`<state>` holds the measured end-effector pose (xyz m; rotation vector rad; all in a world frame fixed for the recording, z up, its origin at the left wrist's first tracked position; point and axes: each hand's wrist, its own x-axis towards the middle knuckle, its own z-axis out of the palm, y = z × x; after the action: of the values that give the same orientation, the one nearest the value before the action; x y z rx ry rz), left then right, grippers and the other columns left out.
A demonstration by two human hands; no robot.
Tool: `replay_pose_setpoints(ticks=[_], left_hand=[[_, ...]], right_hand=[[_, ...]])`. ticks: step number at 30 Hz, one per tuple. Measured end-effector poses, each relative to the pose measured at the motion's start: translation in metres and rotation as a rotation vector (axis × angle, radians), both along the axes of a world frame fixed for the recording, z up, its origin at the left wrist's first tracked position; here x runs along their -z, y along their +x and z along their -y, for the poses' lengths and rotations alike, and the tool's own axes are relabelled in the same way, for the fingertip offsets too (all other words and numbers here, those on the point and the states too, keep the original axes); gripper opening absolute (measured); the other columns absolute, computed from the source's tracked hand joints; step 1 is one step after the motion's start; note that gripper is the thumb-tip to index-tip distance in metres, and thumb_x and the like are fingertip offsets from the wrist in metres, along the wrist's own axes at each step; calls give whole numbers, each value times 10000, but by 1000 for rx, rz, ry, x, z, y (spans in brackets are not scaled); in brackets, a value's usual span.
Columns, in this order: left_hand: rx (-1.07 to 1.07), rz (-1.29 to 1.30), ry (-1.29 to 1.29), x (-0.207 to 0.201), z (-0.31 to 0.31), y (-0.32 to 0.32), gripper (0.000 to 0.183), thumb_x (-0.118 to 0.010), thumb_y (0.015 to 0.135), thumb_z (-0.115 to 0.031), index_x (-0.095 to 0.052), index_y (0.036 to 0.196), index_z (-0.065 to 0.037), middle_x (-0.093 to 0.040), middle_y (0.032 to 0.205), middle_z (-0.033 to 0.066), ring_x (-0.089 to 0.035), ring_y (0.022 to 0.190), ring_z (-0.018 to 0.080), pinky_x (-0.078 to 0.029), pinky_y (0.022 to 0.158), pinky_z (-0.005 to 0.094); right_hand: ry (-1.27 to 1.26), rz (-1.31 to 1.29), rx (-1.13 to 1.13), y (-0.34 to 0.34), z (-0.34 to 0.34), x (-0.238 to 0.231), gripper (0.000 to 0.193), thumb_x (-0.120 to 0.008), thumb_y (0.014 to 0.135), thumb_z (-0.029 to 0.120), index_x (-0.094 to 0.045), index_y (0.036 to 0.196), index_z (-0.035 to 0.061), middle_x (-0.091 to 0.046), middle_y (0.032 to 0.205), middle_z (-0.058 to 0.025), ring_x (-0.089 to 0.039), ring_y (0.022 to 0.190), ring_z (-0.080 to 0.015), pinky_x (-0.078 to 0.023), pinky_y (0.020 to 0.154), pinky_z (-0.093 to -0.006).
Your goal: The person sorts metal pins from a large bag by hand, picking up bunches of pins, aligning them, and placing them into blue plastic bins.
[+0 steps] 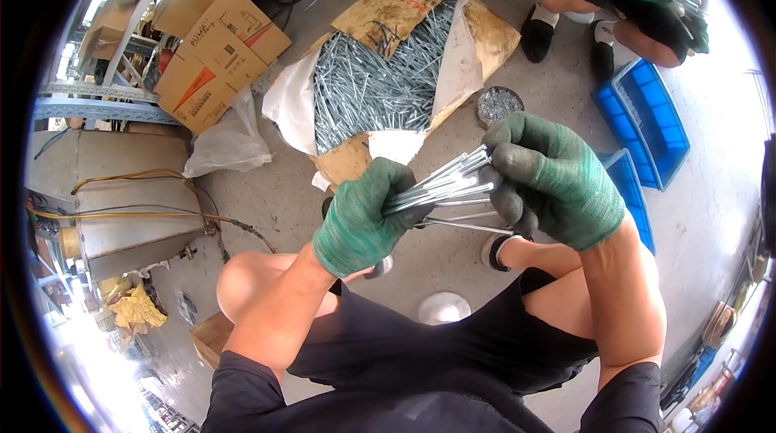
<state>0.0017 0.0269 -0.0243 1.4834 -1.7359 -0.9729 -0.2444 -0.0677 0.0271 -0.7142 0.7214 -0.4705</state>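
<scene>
- Wrapped firmly around a bundle of metal rods [444,182] with the left hand [364,211], probably to keep the lengths lying together; held up above the floor, between the knees and the sack.
- Curled in at the bundle's headed ends with the right hand [554,178], apparently for getting at single heads; cannot tell whether pinched on any.
- Angled out beneath the bundle in a couple of stray rods, reaching toward the right hand's lower fingers.
- Covered on both hands by green gloves, likely against rough metal.
- Farther out, heaped with similar rods inside an opened paper sack [388,1], flaps spread, seemingly for easy reach.
- Just beside, gathered into a round tin [480,110], perhaps to contain small metal pieces.
- Off right, set near a co-worker's feet, in blue crates [667,102].
</scene>
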Motion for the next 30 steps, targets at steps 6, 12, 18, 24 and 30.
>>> replay_pose_setpoints(ticks=[6,12,18,24,30], left_hand=[[-9,-213,137,9,-4,-1,241,-725,900,-102,-562,1065,-38,-669,794,65,-664,697,138,-524,630,294],[63,-343,138,5,-4,-5,279,-644,985,-285,-559,1057,-29,-663,760,57,-654,666,154,-511,610,302],[131,-384,192,6,-4,-5,302,-631,991,-299,-559,1083,-20,-651,775,72,-646,673,161,-509,612,309],[146,-394,188,3,-5,-8,284,-637,989,-279,-563,1072,-18,-610,790,59,-602,682,149,-495,626,304],[137,-420,199,10,-6,-6,259,-632,995,-265,-553,1046,-23,-595,763,46,-575,667,137,-466,595,305]], right_hand=[[-124,-92,-79,-6,5,-4,264,-657,960,261,-628,1032,9,-645,758,-61,-571,576,-95,-435,477,-204],[-240,-76,27,-7,5,3,285,-651,965,270,-652,1078,9,-600,731,-25,-498,558,-59,-366,474,-195],[-266,-93,-24,-7,4,2,281,-646,961,238,-671,1096,-7,-574,702,-16,-489,554,-61,-365,485,-207],[-225,-112,-36,-6,2,2,290,-657,941,242,-682,1083,-9,-564,683,-14,-487,553,-63,-365,486,-213],[-155,-62,13,-1,-2,3,362,-692,909,292,-663,1129,5,-566,737,5,-482,571,-56,-345,493,-201]])
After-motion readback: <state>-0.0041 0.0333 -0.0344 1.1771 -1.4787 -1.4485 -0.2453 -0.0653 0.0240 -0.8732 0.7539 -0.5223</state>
